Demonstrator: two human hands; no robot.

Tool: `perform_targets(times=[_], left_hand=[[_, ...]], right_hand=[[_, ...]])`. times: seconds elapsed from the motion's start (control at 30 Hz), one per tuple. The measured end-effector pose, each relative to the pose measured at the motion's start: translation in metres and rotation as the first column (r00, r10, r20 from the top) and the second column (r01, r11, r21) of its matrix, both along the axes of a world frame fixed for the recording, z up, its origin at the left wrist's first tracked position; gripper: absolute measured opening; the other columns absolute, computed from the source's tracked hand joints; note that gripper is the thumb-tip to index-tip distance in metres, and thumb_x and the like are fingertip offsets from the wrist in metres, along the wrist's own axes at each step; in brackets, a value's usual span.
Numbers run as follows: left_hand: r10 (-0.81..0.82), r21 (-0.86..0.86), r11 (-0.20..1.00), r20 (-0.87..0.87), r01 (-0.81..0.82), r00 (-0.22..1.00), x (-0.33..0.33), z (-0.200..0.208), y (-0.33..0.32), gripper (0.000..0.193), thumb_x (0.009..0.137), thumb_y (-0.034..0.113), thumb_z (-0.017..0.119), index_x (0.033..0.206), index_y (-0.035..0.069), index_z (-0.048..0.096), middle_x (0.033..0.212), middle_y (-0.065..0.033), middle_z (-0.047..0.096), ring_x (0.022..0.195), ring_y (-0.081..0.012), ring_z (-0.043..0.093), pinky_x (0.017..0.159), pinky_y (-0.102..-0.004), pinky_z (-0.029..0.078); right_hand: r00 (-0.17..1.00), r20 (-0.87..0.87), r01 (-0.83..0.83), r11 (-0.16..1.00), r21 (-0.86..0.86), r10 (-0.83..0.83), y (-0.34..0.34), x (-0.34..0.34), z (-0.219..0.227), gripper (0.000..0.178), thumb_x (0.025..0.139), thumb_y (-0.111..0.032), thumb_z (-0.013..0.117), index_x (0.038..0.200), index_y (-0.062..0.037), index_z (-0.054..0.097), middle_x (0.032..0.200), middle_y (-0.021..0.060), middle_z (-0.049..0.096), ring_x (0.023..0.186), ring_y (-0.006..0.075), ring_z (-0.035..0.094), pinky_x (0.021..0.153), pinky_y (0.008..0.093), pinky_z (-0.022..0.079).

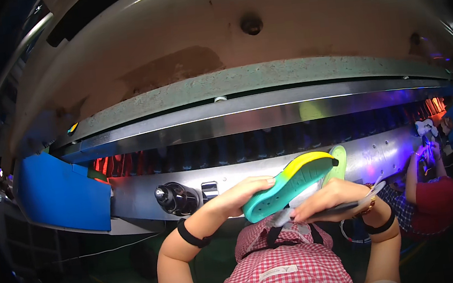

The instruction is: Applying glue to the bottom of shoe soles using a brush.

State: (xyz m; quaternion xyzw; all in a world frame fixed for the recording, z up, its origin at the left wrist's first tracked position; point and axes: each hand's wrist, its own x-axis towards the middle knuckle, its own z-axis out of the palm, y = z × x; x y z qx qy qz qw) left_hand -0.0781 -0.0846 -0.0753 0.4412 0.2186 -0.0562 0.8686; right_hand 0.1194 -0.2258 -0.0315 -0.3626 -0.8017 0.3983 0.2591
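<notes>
At twelve o'clock from my chest, my left hand [243,192] grips a teal-and-yellow shoe sole [289,184] by its heel while my right hand [332,199] clasps a thin brush [349,205] under it. I judge coating is underway; next needs steady strokes.

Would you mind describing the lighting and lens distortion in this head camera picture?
Head view: strong fisheye bends the metal conveyor rail into an arc; corners go black; glare streaks the rail; red and violet glow tints the slot; the shoe sole between the left hand and right hand is well lit.
</notes>
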Motion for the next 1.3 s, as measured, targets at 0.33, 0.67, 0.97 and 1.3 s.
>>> perform_targets(times=[0.33,0.67,0.97,1.3], left_hand=[[-0.036,-0.147,0.989,-0.017,0.033,0.999,-0.014,-0.004,0.010,0.053,0.085,0.029,0.048,0.124,-0.004,0.039,0.114,-0.0145,0.052,0.098,-0.0190,0.055,0.084,-0.0299,0.044],[0.099,0.097,0.988,0.205,-0.121,0.974,-0.035,0.015,0.018,0.050,0.084,0.026,0.049,0.121,-0.007,0.043,0.112,-0.0151,0.054,0.096,-0.0165,0.054,0.085,-0.0282,0.042],[0.461,-0.393,0.864,0.369,-0.315,0.807,-0.007,-0.049,-0.003,0.086,0.076,0.069,0.033,0.124,-0.003,0.039,0.109,-0.0184,0.054,0.096,-0.0295,0.055,0.089,-0.0439,0.041],[0.789,-0.478,0.590,0.168,-0.651,0.591,0.018,-0.051,-0.029,0.082,0.075,0.073,0.028,0.121,0.006,0.040,0.104,-0.0085,0.051,0.093,-0.0224,0.052,0.088,-0.0496,0.041]], right_hand=[[0.946,-0.195,0.270,0.963,0.022,-0.261,-0.006,0.007,-0.005,0.028,0.071,0.004,0.062,0.097,-0.0032,0.062,0.102,0.0124,0.062,0.093,0.0242,0.061,0.082,0.0326,0.048],[0.826,-0.337,0.449,0.889,-0.092,-0.452,-0.026,-0.002,-0.030,0.027,0.070,0.004,0.065,0.096,-0.0032,0.063,0.097,0.0142,0.063,0.088,0.0251,0.062,0.076,0.0307,0.050],[0.845,-0.357,0.470,0.872,0.140,-0.398,-0.022,-0.022,-0.003,0.025,0.066,-0.001,0.070,0.090,-0.0021,0.064,0.088,0.0116,0.065,0.080,0.0231,0.063,0.071,0.0300,0.049],[0.696,-0.358,0.692,0.714,0.105,-0.622,0.009,-0.055,-0.043,0.017,0.068,-0.001,0.066,0.085,-0.0020,0.063,0.082,0.0116,0.063,0.077,0.0219,0.063,0.069,0.0297,0.049]])
